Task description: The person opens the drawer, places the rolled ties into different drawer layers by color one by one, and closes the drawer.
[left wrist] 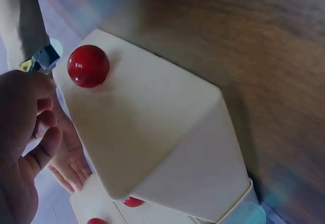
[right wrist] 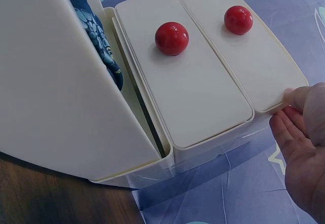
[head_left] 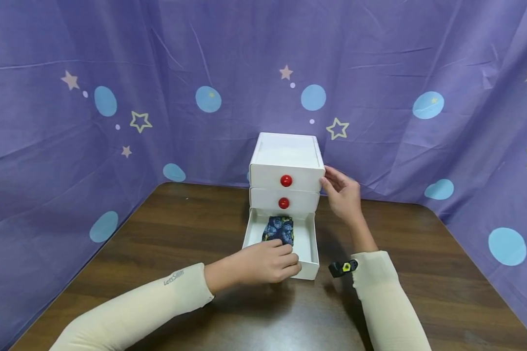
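L hand (head_left: 265,263) curls its fingers on the front wall of the open bottom drawer (head_left: 309,243), dark patterned cloth (head_left: 279,229) inside, R hand (head_left: 342,195) flat vs cabinet (head_left: 285,153) side; cloth prob. snags if it rides up.

Drawer unit (head_left: 286,153) white; knobs (head_left: 286,181) glossy red. Folded cloth (head_left: 279,229) in open bottom drawer (head_left: 307,243): dark navy, blue-yellow print. Desk (head_left: 421,273) dark brown woodgrain. Backdrop (head_left: 202,48) purple, light-blue dots, cream stars. Sleeves (head_left: 136,312) cream. Wrist camera (head_left: 343,267) black, yellow spot.
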A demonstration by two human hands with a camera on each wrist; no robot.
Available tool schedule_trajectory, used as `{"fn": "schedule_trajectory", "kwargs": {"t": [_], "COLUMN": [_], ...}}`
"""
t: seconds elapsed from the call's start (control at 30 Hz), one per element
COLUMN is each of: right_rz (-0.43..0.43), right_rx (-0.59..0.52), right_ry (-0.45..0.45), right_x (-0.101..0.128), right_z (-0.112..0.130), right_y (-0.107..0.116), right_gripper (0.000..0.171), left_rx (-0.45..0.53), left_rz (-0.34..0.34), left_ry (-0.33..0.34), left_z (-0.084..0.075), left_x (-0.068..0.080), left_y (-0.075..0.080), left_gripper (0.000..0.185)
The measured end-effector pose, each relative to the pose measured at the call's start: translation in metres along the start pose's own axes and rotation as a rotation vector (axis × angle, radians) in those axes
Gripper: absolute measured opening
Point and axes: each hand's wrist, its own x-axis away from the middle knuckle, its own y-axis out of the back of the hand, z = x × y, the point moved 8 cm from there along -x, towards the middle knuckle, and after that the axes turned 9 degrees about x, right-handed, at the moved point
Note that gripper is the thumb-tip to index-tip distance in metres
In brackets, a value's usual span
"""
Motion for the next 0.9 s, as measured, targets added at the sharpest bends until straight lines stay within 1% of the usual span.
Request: {"fn": "schedule_trajectory", "kwargs": {"t": [0.2,0.3,0.47,0.57,0.73,0.9], "right_rz": [-0.007,-0.008,-0.007,-0.007,-0.004,-0.003], "right_rx": [0.005,0.004,-0.004,-0.003,0.003,-0.004], "right_ry": [0.01,0.013,0.016,0.015,0.014,0.009], "right_x": [0.0,0.0,0.0,0.0,0.0,0.0], "right_z": [0.001,0.0,-0.001,-0.001,0.0,0.0], "right_y": [0.0,0.0,0.0,0.0,-0.001,-0.001], "right_gripper": [0.034,0.034,0.034,0.034,0.034,0.034], "left_rx": [-0.005,-0.002,-0.017,-0.031,-0.063,-0.086], "left_rz": [0.067,0.088,0.072,0.069,0.086,0.069], "left_ry": [-0.073,-0.112,-0.169,-0.19,-0.205,-0.207], "left_z": [-0.011,-0.015,-0.022,-0.024,-0.026,-0.028], "left_x": [0.007,0.01,0.015,0.017,0.019,0.019], "left_y": [-0.007,-0.01,-0.013,-0.015,-0.018,-0.016], "left_gripper": [0.024,0.024,0.017,0.016,0.019,0.02]}}
